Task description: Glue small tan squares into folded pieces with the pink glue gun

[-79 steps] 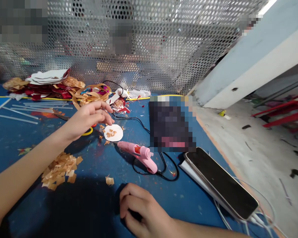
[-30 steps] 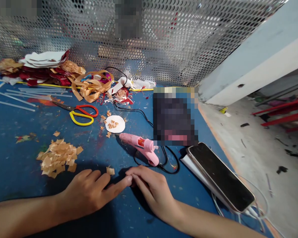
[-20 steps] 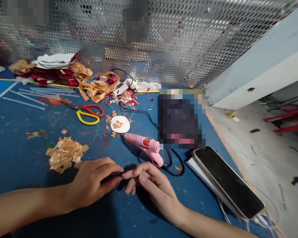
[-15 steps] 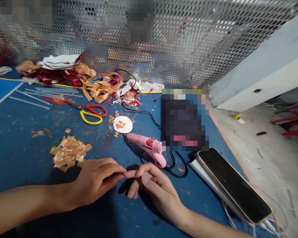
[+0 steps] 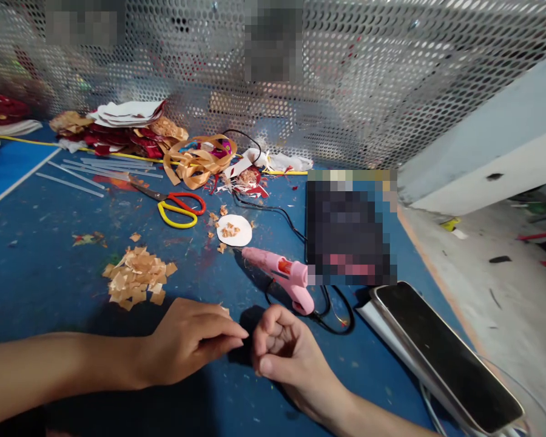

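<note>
Head view: both hands are seen resting low on the blue table [image 5: 50, 243], close together but not touching. The left hand [image 5: 195, 343] is laid flat-sided on the surface, its thumb and fingers [image 5: 236, 332] drawn together to a point that is aimed at the right hand. Whether anything is pinched between them cannot be told. The right hand [image 5: 286, 355] is curled into a loose fist, the fingers bent in over the palm, and nothing is seen held in it. A small tan scrap [image 5: 225, 310] is partly hidden just behind the left hand's knuckles, lying on the table. A pile of tan scraps [image 5: 138, 283] is spread near the left wrist, further back. A pink glue gun [image 5: 284, 281] is laid on its side just beyond the right hand, with its black cord [image 5: 334, 315] looped beside it. A white disc [image 5: 235, 230] carrying a few scraps is placed near the gun's nozzle, and red-and-yellow scissors [image 5: 177, 208] are left to its left. A dark phone [image 5: 446, 355] is set at the table's right edge. The table's far side is closed by a perforated metal screen [image 5: 368, 91].
</note>
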Demonstrator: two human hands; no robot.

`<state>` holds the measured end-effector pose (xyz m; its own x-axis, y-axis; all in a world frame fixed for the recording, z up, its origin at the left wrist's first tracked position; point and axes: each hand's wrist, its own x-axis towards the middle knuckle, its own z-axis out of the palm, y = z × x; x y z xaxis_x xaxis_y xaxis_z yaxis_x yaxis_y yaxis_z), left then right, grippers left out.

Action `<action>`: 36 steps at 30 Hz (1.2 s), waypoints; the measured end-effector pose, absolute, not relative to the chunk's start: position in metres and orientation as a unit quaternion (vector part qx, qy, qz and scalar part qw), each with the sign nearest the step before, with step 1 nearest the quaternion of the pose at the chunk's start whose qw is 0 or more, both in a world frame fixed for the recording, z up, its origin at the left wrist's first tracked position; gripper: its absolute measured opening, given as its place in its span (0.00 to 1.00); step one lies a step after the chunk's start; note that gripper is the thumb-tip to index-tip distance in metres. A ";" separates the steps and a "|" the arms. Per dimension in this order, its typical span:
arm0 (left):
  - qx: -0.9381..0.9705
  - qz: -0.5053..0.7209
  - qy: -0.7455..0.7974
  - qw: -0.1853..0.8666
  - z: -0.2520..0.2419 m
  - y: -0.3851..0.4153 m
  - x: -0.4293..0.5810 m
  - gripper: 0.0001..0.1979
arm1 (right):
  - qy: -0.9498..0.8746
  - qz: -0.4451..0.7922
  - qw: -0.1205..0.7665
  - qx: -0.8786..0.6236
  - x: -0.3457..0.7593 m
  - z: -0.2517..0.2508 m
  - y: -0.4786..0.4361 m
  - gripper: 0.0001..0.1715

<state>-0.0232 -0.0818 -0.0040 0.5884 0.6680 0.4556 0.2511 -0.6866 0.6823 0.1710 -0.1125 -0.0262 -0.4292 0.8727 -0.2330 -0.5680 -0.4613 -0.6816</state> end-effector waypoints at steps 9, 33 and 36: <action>0.856 0.340 0.276 0.277 -0.003 -0.082 -0.021 0.11 | -0.244 0.810 0.435 -0.309 0.170 -0.021 -0.114 0.29; 0.899 0.340 0.271 0.053 -0.002 -0.086 -0.016 0.04 | -0.382 0.705 0.453 -0.390 0.170 -0.020 -0.119 0.25; 0.907 0.316 0.280 0.014 0.000 -0.083 -0.019 0.05 | -0.396 0.692 0.447 -0.405 0.172 -0.020 -0.122 0.24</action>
